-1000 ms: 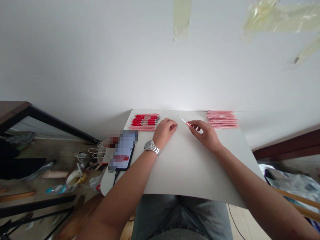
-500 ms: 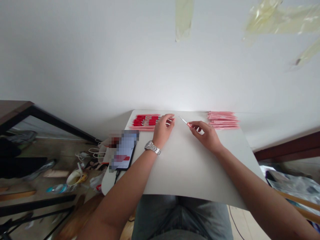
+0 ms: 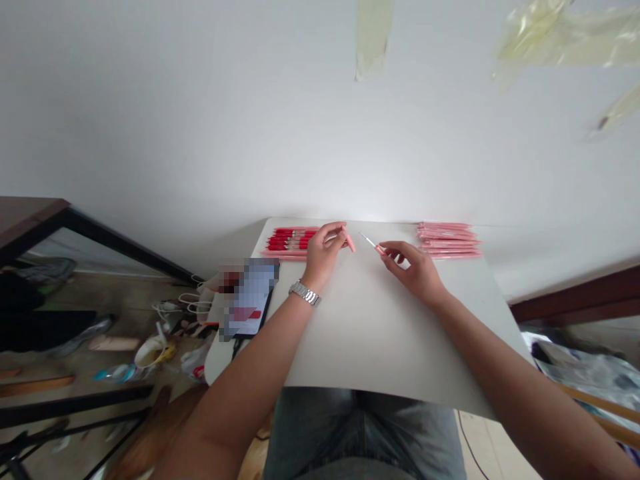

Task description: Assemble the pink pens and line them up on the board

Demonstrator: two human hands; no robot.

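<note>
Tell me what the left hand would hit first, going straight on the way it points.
Probably the white wall behind the table: the left hand, holding a small pink piece, points forward and slightly right toward it. Depth is hard to judge from this one view.

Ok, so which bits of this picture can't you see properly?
All in the head view:
Pink piece: partly hidden by the left hand holding it.
Silver-tipped pen part: its back end is covered by the right hand.
Red pens: some right ends are behind the left hand.
Phone: pixel blocks hide most of its screen.
Watch: its dial is turned away.
Middle tape strip: cut off by the top edge.
</note>
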